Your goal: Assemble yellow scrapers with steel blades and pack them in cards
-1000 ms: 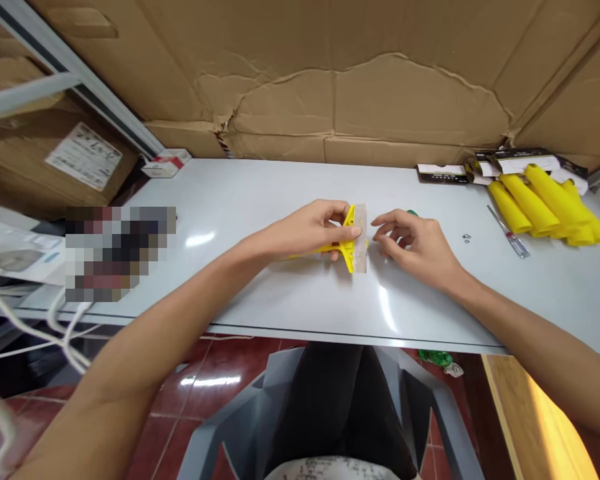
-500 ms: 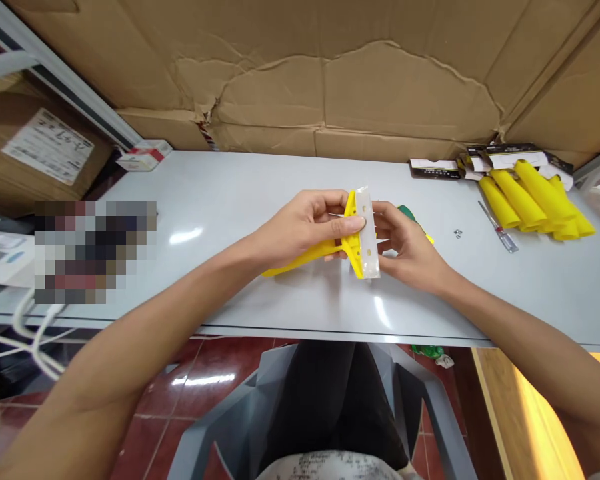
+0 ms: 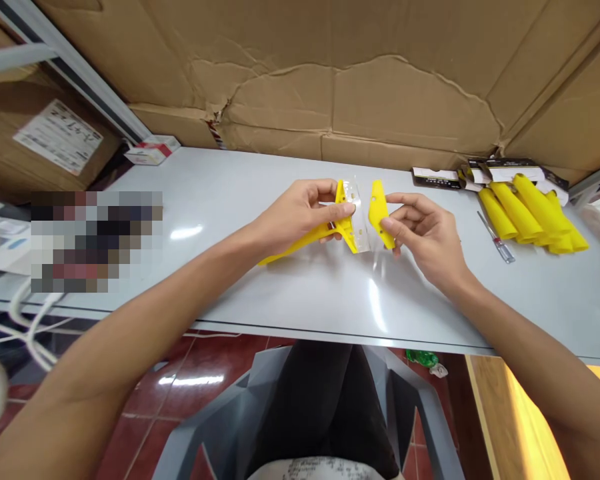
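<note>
My left hand [image 3: 305,215] grips a yellow scraper-like tool [image 3: 300,247] by its head, the long handle pointing down to the left. Under my left thumb, a clear-looking flat strip with holes [image 3: 359,213] lies against the tool's head. Just to the right, my right hand [image 3: 425,233] pinches a small yellow plate [image 3: 379,212] with holes in it. A narrow gap separates the plate from the strip. Both hands are above the grey-white table [image 3: 290,300].
Several yellow tubes [image 3: 530,213] lie at the right, with dark and white boxes [image 3: 435,178] behind. A clear-handled screwdriver [image 3: 503,247] rests beside the tubes. A red-and-white box [image 3: 153,150] stands back left. Cardboard [image 3: 280,93] walls the rear.
My right hand has moved away from the tool's head and now shows the yellow plate in its fingers. The strip has tilted slightly with the tool in my left hand.
</note>
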